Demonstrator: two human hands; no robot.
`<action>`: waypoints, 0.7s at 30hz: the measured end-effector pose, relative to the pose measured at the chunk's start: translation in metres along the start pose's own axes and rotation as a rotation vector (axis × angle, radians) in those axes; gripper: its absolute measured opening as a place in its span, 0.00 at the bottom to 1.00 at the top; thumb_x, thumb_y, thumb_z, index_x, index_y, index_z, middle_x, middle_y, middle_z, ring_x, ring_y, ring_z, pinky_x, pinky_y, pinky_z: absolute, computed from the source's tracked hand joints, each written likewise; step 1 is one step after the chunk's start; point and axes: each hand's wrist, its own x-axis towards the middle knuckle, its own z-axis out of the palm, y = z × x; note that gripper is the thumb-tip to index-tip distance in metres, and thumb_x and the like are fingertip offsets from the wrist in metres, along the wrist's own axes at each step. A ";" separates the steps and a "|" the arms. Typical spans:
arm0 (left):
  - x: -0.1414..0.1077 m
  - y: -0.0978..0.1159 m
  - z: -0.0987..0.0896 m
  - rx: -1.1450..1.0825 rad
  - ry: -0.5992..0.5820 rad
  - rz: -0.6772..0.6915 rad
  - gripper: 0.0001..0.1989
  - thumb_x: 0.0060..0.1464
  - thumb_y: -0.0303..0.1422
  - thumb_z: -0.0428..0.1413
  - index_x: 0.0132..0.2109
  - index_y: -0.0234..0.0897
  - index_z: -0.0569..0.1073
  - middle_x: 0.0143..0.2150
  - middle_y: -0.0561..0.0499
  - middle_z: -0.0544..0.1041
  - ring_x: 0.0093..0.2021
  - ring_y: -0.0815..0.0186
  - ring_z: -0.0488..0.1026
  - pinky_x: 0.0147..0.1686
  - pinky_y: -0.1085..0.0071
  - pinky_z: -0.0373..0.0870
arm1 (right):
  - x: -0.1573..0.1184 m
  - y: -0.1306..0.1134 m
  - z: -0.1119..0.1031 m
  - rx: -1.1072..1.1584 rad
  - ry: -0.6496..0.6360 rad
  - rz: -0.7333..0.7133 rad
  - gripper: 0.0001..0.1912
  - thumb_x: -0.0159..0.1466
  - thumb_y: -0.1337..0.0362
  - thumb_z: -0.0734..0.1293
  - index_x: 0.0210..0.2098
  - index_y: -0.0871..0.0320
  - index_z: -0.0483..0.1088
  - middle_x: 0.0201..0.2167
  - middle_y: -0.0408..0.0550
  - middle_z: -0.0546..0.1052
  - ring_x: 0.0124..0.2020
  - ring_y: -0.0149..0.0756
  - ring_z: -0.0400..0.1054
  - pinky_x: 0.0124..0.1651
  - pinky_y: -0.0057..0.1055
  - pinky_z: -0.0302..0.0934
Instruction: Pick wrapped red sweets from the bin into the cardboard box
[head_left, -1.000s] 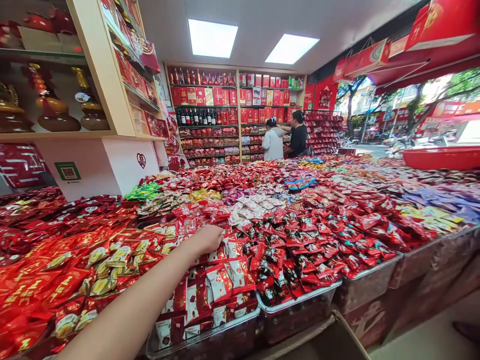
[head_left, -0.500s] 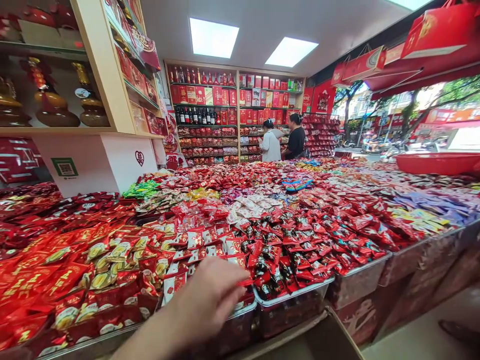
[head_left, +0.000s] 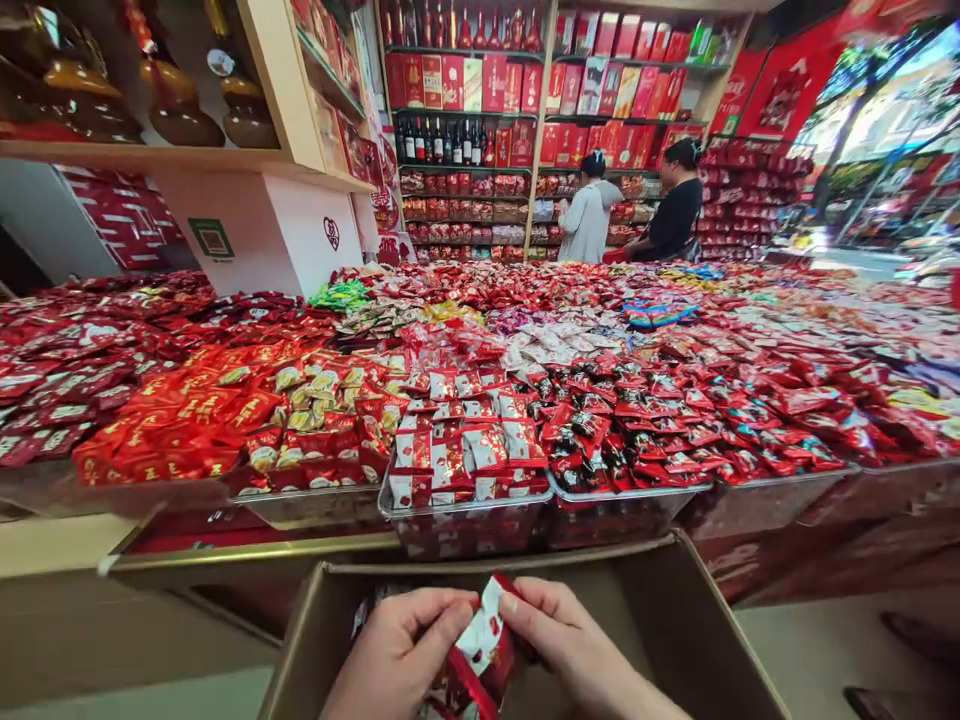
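Observation:
A small red-and-white wrapped candy packet is pinched between my two hands, low in the middle of the view. My left hand grips it with thumb and forefinger on the left side. On the other side, my right hand holds its upper right end, fingers closed. Both hands are over an open cardboard box. Red packets show beneath the held one, partly hidden by my hands. Just beyond the box stands a clear plastic tray heaped with similar red-and-white packets.
More trays of wrapped candy spread across the display. A white pillar rises at left under a shelf with gourd-shaped bottles. Two people stand before the back shelves of bottles and boxes.
The view has tilted downward. One hand was over the candy trays; now both hands are above the box, holding a packet between them.

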 end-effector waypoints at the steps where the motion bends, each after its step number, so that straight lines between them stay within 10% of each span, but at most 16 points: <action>1: 0.001 0.001 0.003 -0.032 0.020 -0.004 0.17 0.48 0.45 0.53 0.40 0.41 0.76 0.32 0.51 0.80 0.33 0.63 0.74 0.36 0.69 0.69 | -0.001 -0.004 0.004 0.063 0.016 -0.019 0.22 0.52 0.46 0.64 0.25 0.62 0.65 0.17 0.42 0.69 0.17 0.27 0.64 0.22 0.24 0.58; 14: 0.003 0.007 0.025 -0.178 0.039 0.005 0.16 0.51 0.42 0.52 0.41 0.37 0.75 0.23 0.54 0.74 0.20 0.75 0.62 0.18 0.79 0.61 | -0.013 -0.018 0.006 -0.069 0.151 -0.131 0.18 0.62 0.55 0.58 0.31 0.64 0.71 0.14 0.45 0.71 0.18 0.29 0.67 0.21 0.22 0.58; 21: -0.003 0.019 0.027 -0.613 0.130 -0.201 0.19 0.45 0.43 0.57 0.44 0.41 0.72 0.26 0.55 0.76 0.26 0.70 0.71 0.26 0.75 0.70 | -0.028 -0.023 -0.006 -0.805 0.153 -0.893 0.25 0.56 0.78 0.61 0.51 0.52 0.64 0.51 0.55 0.69 0.49 0.37 0.65 0.48 0.30 0.63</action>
